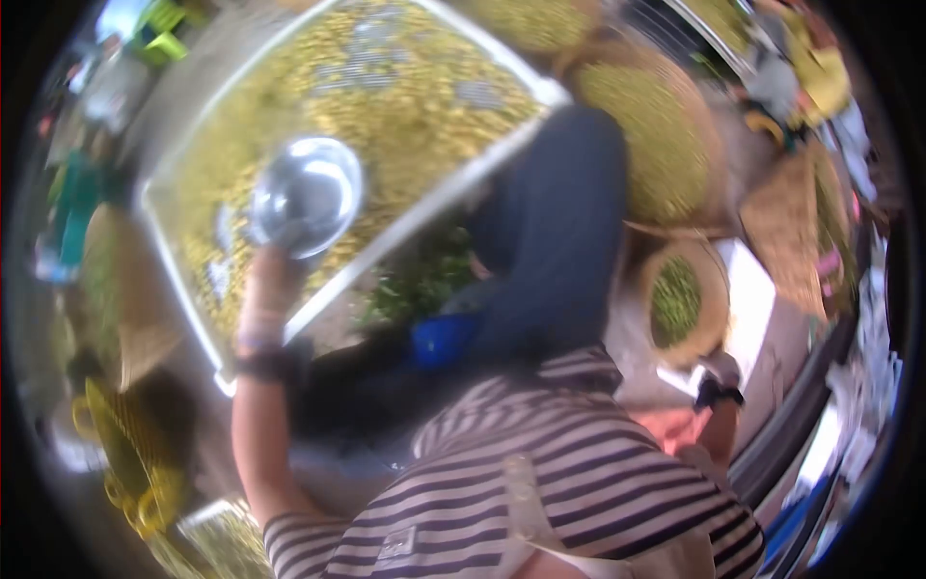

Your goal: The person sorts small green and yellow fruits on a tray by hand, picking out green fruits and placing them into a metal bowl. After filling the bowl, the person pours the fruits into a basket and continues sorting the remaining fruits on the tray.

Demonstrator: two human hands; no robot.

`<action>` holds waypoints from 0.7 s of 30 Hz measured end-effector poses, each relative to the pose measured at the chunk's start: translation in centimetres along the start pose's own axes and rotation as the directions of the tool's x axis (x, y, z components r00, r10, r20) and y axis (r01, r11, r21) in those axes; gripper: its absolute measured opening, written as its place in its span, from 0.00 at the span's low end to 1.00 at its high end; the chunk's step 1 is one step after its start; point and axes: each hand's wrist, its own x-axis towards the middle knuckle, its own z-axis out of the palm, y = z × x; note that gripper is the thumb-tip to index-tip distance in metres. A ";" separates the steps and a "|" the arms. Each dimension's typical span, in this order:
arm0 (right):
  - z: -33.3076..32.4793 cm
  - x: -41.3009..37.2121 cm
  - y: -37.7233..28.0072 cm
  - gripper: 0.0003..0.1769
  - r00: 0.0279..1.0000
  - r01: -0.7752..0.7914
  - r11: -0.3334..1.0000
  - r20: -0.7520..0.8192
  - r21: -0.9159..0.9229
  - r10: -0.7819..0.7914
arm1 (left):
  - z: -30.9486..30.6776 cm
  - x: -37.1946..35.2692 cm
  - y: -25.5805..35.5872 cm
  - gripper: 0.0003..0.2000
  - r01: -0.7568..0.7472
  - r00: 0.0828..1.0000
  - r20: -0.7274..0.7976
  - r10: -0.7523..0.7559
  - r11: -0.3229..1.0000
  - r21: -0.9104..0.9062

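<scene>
My left hand (pixel 278 259) grips the near edge of a shiny metal bowl (pixel 333 179), tilted over a large white-framed tray (pixel 424 214). Small yellow-green pieces (pixel 424 116) lie spread across the tray; blur hides their exact kind. Out to the right, my right hand (pixel 721 369) is at the lower rim of a small woven basket (pixel 712 323). Green pieces (pixel 675 299) fill that basket. The right fingers are too small and smeared to show whether they grip the rim.
Large round baskets (pixel 709 125) of green pieces stand beyond my knee (pixel 579 164). Leafy greens (pixel 424 280) lie under the tray's near edge. A yellow basket (pixel 140 463) is at lower left. Another person in yellow (pixel 820 68) is at upper right, near a tilted woven basket (pixel 786 227).
</scene>
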 end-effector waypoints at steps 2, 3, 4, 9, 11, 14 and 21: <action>-6.2 -1.2 -3.7 0.18 0.981 -0.146 0.861 0.185 0.487 0.062 | 0.9 0.9 -0.1 0.16 0.094 0.995 -0.001 -0.098 0.955 -0.283; -8.1 0.7 -3.4 0.20 0.968 0.201 0.888 0.056 0.413 -0.245 | 1.3 1.6 -0.6 0.15 0.073 0.997 0.009 -0.074 0.943 -0.325; -10.0 3.8 -4.2 0.20 0.951 0.149 0.673 0.080 0.725 -0.297 | 2.0 2.0 -0.2 0.15 0.103 0.994 0.003 -0.112 0.904 -0.416; -18.0 -12.6 -28.8 0.24 0.604 0.677 0.363 -0.201 0.640 -0.771 | 3.4 8.4 -6.6 0.13 -0.173 0.985 -0.092 0.148 0.893 -0.415; -17.1 -18.0 -37.3 0.26 0.302 0.736 0.112 -0.175 0.668 -0.937 | 5.3 8.1 0.6 0.12 0.037 0.996 -0.025 -0.086 0.652 -0.757; -13.6 -20.5 -47.8 0.37 0.364 0.621 0.255 0.016 0.741 -0.931 | 7.3 7.4 6.8 0.09 0.188 0.965 0.092 -0.244 0.405 -0.895; -8.5 -18.3 -60.8 0.18 0.106 0.785 0.165 0.132 0.597 -0.986 | 5.2 1.4 8.7 0.25 0.282 0.943 0.023 -0.332 0.760 -0.586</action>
